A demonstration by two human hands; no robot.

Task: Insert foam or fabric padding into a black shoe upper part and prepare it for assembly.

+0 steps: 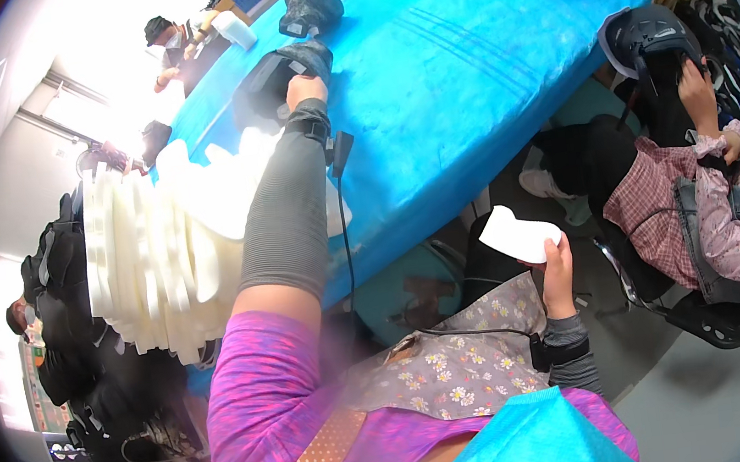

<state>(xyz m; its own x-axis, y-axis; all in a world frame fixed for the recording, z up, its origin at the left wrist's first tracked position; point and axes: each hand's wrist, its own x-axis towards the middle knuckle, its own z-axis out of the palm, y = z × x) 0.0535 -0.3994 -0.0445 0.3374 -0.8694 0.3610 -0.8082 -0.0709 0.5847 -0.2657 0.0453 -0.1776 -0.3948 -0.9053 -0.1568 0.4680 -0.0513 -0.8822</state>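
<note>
I see on head cam: L hand (305,91) over the bench (460,63), fingers curled tight on the near edge of a black shell (267,87), tips hidden, w/ a 2nd dark shell (310,7) just beyond. R hand (559,274) is off the bench edge, above the lap, fingers pinching the lower R end of a curved white pad (516,233). Stack of white pads (147,258) sits L of the L forearm; seated co-worker (660,182) far R holds a blk helmet (655,34).
</note>
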